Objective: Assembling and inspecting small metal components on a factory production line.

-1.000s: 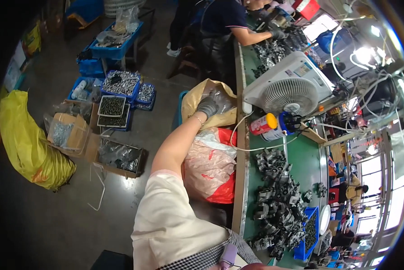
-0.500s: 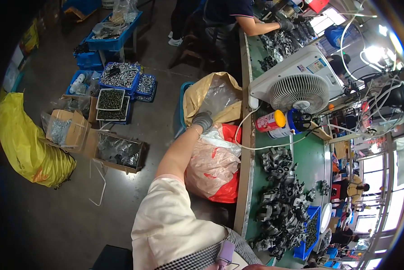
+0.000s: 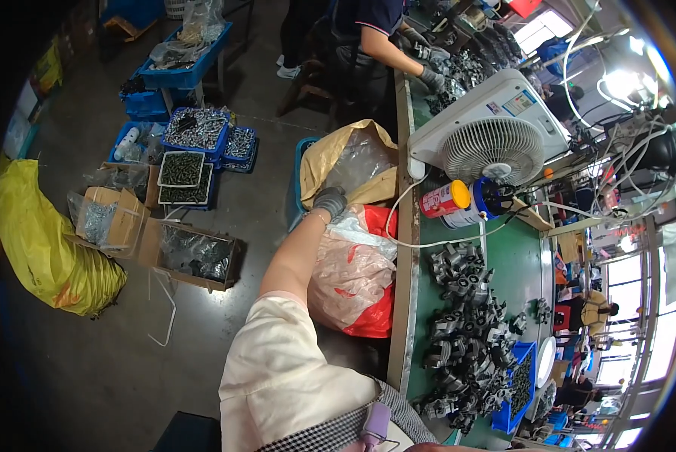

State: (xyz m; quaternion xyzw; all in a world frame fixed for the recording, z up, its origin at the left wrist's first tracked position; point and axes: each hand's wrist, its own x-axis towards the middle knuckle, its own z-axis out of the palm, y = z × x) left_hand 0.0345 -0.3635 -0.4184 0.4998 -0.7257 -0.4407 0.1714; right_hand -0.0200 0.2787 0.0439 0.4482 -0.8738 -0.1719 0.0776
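Observation:
My left hand point(image 3: 329, 201), in a grey glove, reaches out on a bare forearm from a cream sleeve. Its fingers are curled on the near rim of an open tan sack point(image 3: 317, 163) and appear to grip it; the fingertips are partly hidden. Inside the sack is a clear plastic liner point(image 3: 362, 162). The sack stands in a teal bin point(image 3: 299, 188), of which one side shows. Just below the hand bulges a pale plastic bag with red patches point(image 3: 349, 282), against the bench. My right hand is out of view.
Along the green bench point(image 3: 523, 264) lie a heap of dark metal parts point(image 3: 466, 339), a blue tray point(image 3: 530, 407), tubs point(image 3: 445, 199) and a white fan point(image 3: 496, 135). Boxes point(image 3: 191, 252), blue crates point(image 3: 195, 128) and a yellow sack point(image 3: 48, 241) stand on the floor. A co-worker point(image 3: 383, 45) handles parts.
My left hand stays at the sack's rim, with little change in its grip. The co-worker's arms have shifted, and both gloved hands now show over the parts. The whole view has moved slightly.

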